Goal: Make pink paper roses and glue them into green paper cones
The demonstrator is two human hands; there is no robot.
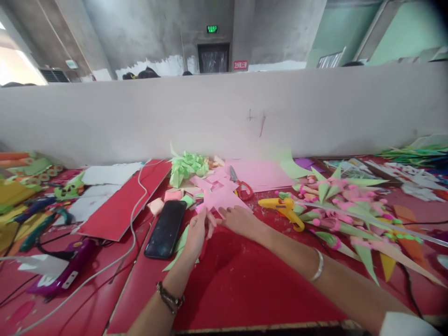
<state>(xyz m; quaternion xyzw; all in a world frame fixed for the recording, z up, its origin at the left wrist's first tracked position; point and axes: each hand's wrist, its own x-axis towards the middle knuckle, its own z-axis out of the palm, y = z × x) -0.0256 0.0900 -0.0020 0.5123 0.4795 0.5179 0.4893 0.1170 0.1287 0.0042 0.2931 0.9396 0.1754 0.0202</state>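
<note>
My left hand [196,235] reaches forward over the red table, its fingers stretched toward the near edge of a pink paper piece [220,198]. My right hand [240,219] lies flat, palm down, on the same pink paper, fingers spread. A black phone [165,228] lies face up just left of my left hand. Green paper slivers [180,245] lie under my left wrist. Neither hand grips anything that I can see.
Red-handled scissors [241,186] lie behind the pink paper. A yellow glue gun [285,210] sits to the right, beside a heap of green and pink paper cones [343,205]. Crumpled green paper [187,165], a red sheet [122,205], a white cable [135,219] and a purple glue gun [66,270] lie on the left. A grey partition [224,112] closes the back.
</note>
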